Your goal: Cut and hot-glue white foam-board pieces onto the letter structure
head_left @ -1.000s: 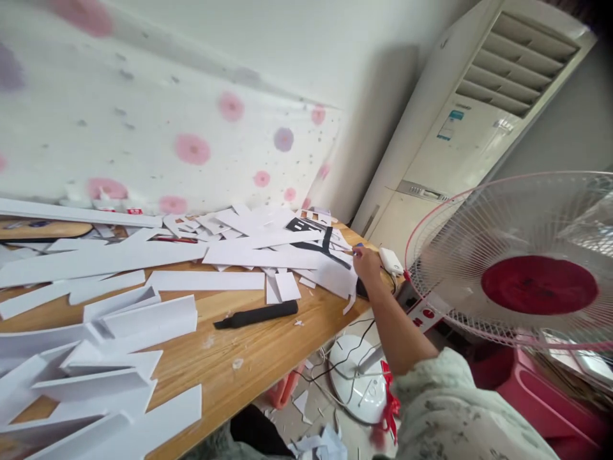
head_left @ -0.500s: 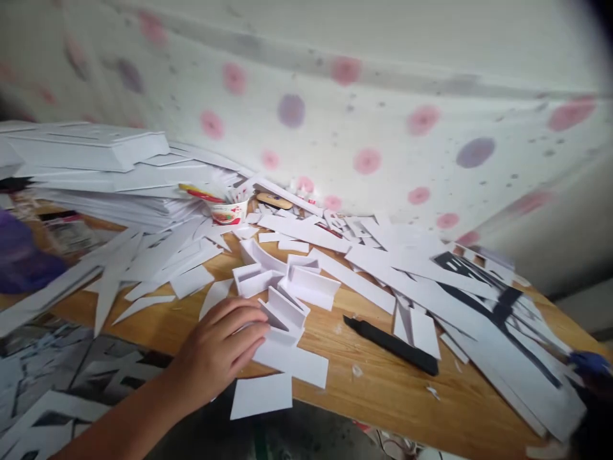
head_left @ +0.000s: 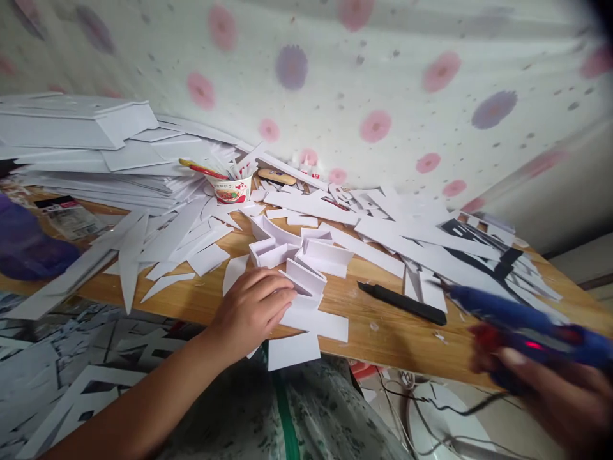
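Observation:
My left hand (head_left: 256, 313) rests at the table's front edge, fingers together on the near part of a folded white foam-board shape (head_left: 306, 278); what its fingertips pinch is hidden. At the right, my right hand (head_left: 550, 390) is wrapped round a blue glue gun (head_left: 512, 313), slightly blurred, its nozzle pointing left. Between the hands lies a black cutter knife (head_left: 405, 303). A flat white piece (head_left: 294, 350) overhangs the front edge beside my left hand.
White board scraps (head_left: 167, 239) and long strips (head_left: 421, 246) cover much of the wooden table (head_left: 373, 332). A paper cup (head_left: 232, 190) of white sticks stands behind. Stacked boards (head_left: 86, 128) are at left; a purple bag (head_left: 29, 239) lies nearby. Cables (head_left: 431, 409) hang below.
My right hand has come into view from the right with the blue glue gun. The view has tilted down and shifted, while my left hand stays at the white shape.

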The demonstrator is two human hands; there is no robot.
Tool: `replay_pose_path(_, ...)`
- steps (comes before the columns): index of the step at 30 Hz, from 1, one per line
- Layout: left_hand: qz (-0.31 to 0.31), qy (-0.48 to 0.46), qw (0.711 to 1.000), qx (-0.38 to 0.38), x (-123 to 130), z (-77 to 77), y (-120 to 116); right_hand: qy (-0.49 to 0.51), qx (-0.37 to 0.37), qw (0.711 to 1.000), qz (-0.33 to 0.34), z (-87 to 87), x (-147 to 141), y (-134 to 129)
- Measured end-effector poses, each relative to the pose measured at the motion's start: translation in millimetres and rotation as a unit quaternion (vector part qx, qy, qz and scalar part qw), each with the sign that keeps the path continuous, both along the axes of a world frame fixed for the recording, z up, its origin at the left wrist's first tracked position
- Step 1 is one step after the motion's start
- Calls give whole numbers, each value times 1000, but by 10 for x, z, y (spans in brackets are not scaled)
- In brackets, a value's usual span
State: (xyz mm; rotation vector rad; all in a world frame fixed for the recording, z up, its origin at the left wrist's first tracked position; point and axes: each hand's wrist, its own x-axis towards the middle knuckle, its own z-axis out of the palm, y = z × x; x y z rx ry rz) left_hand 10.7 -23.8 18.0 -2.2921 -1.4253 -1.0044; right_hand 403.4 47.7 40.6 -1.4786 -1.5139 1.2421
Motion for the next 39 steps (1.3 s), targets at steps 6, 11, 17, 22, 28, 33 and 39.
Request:
replay_pose_path(6,-6,-18,1000,14,-12,-70,26,46,-70,980,182,66,-861,-173)
replay_pose_path(11,-7,-35,999,29,-4,-95,37,-13,-84,964,251,172,-1069,15)
replay_pose_path(17,-4,-34,999,31,-4,-87,58,-46,-56,960,271,243,-1189,130)
replay_pose_path(22,-4,-34,999,31,2,-56,77,-105,-31,952,287,318,-1244,177)
replay_pose_path(28,-2,-27,999,32,-5,-46,90,-134,7,936,327,345,-1208,215)
replay_pose_path(33,-10,-29,999,32,2,-35,100,-133,-8,939,316,375,-1213,204)
replay_pose_path(39,-15,-26,999,39,9,-31,107,-131,-11,939,318,392,-1239,215)
